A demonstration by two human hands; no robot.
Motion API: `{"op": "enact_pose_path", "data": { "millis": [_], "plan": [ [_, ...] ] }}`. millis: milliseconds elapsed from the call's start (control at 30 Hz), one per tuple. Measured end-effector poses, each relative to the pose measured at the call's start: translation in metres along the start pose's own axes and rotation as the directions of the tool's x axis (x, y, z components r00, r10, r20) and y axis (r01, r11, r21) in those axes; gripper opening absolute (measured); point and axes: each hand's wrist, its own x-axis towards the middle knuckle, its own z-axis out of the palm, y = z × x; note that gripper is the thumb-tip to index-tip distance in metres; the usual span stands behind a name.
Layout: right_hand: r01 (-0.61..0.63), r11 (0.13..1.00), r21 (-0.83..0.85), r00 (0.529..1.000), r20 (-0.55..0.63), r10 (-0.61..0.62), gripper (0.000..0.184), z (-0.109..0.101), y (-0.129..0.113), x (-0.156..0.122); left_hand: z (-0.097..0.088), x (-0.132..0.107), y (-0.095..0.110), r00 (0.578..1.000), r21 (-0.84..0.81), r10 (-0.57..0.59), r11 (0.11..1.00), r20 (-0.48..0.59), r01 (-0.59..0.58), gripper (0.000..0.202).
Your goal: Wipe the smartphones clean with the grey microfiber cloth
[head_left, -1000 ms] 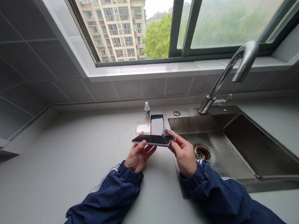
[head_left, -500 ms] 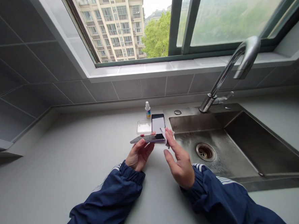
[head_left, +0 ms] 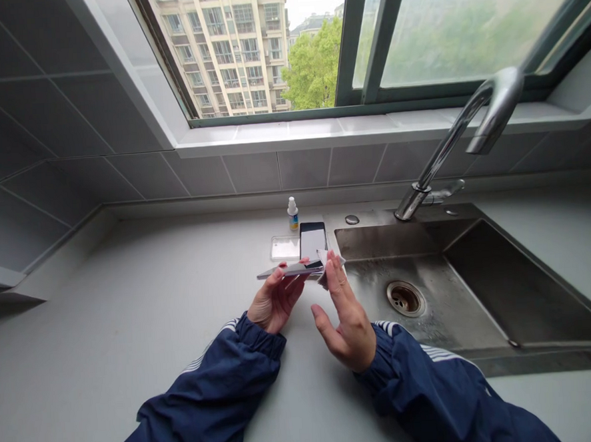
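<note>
My left hand (head_left: 273,304) is closed around a smartphone (head_left: 288,270), holding it nearly edge-on above the counter. A pale cloth (head_left: 323,274) is pressed to the phone's right end by my right hand (head_left: 349,328), its fingers straight and together and its thumb apart. The fingers hide part of the cloth. Just behind lies a dark-framed, phone-shaped thing with a light face (head_left: 312,236), partly covered by the hands. Beside it is a clear flat case (head_left: 284,248). A small white bottle (head_left: 293,216) with a blue and yellow label stands behind the case.
A steel sink (head_left: 377,239) with a drain is set into the counter (head_left: 131,324) on the right. Its chrome faucet (head_left: 438,145) rises at the back. A round metal cap (head_left: 352,219) sits near the sink's rear left corner. Behind is a window ledge (head_left: 280,138).
My right hand has shifted slightly left, and its thumb is nearer the left hand. The held phone is tilted a little differently, showing less of its face. The cloth stays at its right end.
</note>
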Motion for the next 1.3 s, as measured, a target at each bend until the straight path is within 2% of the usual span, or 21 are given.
{"op": "enact_pose_path", "data": {
  "millis": [333,433,500,567,633,700,833,900,1033,1167,1300],
  "plan": [
    [-0.03,0.999,0.026,0.999,-0.02,0.031,0.078,0.0,-0.003,-0.002,0.0,0.0,0.001,0.999,0.015,-0.029,0.999,-0.016,0.029,0.014],
    [0.031,0.999,0.04,0.999,-0.013,-0.031,0.075,-0.001,0.0,0.0,0.0,0.001,0.001,0.999,0.012,-0.027,1.0,-0.022,0.027,0.015],
    [0.046,0.996,0.08,0.998,-0.05,-0.042,0.069,-0.004,0.006,0.004,0.0,0.001,0.0,0.999,0.022,-0.02,1.0,-0.029,0.02,0.016],
    [-0.018,0.986,0.165,0.992,-0.119,0.038,0.056,-0.009,0.014,0.01,0.0,0.0,-0.001,0.999,0.062,-0.031,0.997,-0.044,0.034,0.019],
    [-0.129,0.948,0.29,0.979,-0.118,0.169,0.036,-0.015,0.021,0.016,-0.001,0.0,-0.003,0.997,0.116,-0.057,0.991,-0.06,0.064,0.024],
    [-0.212,0.91,0.355,0.958,-0.108,0.265,0.024,-0.018,0.025,0.018,-0.002,0.0,-0.005,0.997,0.17,-0.054,0.983,-0.059,0.063,0.034],
    [-0.367,0.801,0.472,0.888,-0.08,0.454,0.024,-0.014,0.027,0.016,-0.001,0.001,-0.006,0.997,0.265,0.073,0.962,-0.037,-0.06,0.062],
    [-0.45,0.701,0.553,0.831,-0.028,0.555,0.033,-0.009,0.027,0.016,0.001,0.001,-0.004,0.995,0.28,0.101,0.955,-0.012,-0.093,0.062],
    [-0.585,0.457,0.671,0.696,0.126,0.707,0.05,-0.001,0.025,0.017,0.005,-0.002,-0.003,0.999,0.263,0.031,0.964,0.032,-0.038,0.054],
    [-0.667,0.256,0.7,0.599,0.299,0.743,0.053,0.003,0.02,0.015,0.008,-0.004,-0.004,0.998,0.224,0.014,0.974,0.067,-0.029,0.065],
    [-0.741,0.119,0.66,0.525,0.461,0.715,0.05,0.004,0.014,0.013,0.011,-0.002,-0.003,0.993,0.147,0.052,0.987,0.107,-0.067,0.073]
  ]
}}
